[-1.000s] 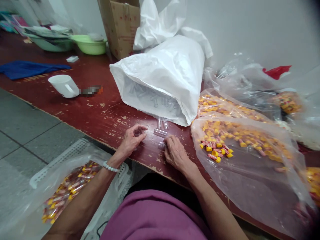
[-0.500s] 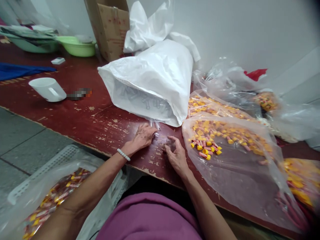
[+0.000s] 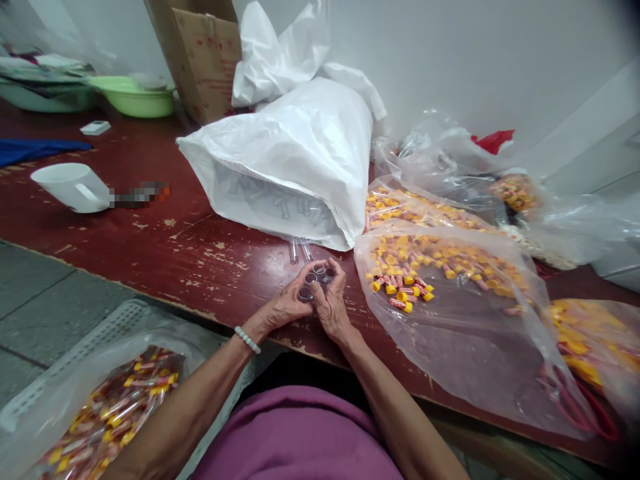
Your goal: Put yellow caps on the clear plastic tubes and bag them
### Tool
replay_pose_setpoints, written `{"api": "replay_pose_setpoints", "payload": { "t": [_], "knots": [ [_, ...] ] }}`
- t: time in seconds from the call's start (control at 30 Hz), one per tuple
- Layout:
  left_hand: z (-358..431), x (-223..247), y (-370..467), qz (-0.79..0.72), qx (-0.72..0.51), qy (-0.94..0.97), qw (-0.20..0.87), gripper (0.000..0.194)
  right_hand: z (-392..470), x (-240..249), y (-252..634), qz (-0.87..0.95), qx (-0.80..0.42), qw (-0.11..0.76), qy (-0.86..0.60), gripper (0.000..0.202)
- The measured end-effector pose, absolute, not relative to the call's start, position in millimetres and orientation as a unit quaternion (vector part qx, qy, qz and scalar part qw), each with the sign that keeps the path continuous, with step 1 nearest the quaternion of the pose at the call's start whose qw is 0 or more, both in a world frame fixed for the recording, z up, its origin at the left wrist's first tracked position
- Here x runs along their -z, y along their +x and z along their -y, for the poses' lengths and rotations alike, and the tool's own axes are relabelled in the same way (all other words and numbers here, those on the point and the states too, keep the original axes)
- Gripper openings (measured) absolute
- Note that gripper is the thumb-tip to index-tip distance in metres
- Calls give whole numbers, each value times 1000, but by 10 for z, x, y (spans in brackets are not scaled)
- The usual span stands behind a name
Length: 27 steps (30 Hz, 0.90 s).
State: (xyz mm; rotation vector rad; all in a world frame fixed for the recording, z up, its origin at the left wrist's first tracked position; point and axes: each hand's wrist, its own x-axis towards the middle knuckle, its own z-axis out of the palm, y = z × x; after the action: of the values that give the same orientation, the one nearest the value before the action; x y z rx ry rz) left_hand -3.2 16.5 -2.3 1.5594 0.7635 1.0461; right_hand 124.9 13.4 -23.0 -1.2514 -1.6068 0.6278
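Several clear plastic tubes [image 3: 306,292] stand bunched between my two hands, their round open mouths facing up. My left hand [image 3: 290,301] cups the bunch from the left. From the right, my right hand [image 3: 331,303] closes round it, thumb across the front. Just beyond my fingers, a few loose clear tubes [image 3: 295,251] lie on the table at the mouth of a white sack [image 3: 305,140], with more tubes inside. To the right, small red-and-white pieces with yellow caps [image 3: 403,293] lie on a clear plastic bag [image 3: 450,373].
A white mug [image 3: 70,188] lies on the worn red table [image 3: 165,260]. Behind are a green basin [image 3: 133,100] and a cardboard box [image 3: 210,67]. Below the table's left edge, a lined white crate [image 3: 107,340] holds filled tubes with yellow caps [image 3: 120,407].
My hands were apart, the left by the loose tubes. They have come together round a bunch of tubes. The view has shifted slightly to the right.
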Motion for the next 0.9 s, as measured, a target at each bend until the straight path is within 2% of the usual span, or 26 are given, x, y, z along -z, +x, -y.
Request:
{"api": "replay_pose_setpoints", "payload": {
  "t": [0.2, 0.37, 0.5, 0.63, 0.7, 0.8, 0.9],
  "knots": [
    [-179, 104, 53, -400, -494, 650, 416, 61, -21, 201, 1329, 746, -164, 378, -522, 76],
    [-192, 161, 102, -437, -517, 615, 404, 51, 107, 149, 1395, 758, -166, 320, -544, 82],
    [-208, 182, 111, -463, -504, 626, 374, 50, 130, 133, 1428, 748, -180, 322, -552, 82],
    [-193, 149, 147, -486, -500, 632, 337, 47, 224, 6, 1459, 741, -167, 369, -536, 81],
    [-168, 111, 167, -488, -488, 651, 316, 46, 337, -146, 1550, 750, -155, 400, -503, 72],
    [-107, 57, 214, -474, -474, 673, 312, 43, 476, -370, 1888, 759, -98, 439, -471, 38],
    [-30, 43, 301, -448, -474, 661, 370, 44, 442, -373, 2411, 700, -9, 451, -554, 25]
  ]
}}
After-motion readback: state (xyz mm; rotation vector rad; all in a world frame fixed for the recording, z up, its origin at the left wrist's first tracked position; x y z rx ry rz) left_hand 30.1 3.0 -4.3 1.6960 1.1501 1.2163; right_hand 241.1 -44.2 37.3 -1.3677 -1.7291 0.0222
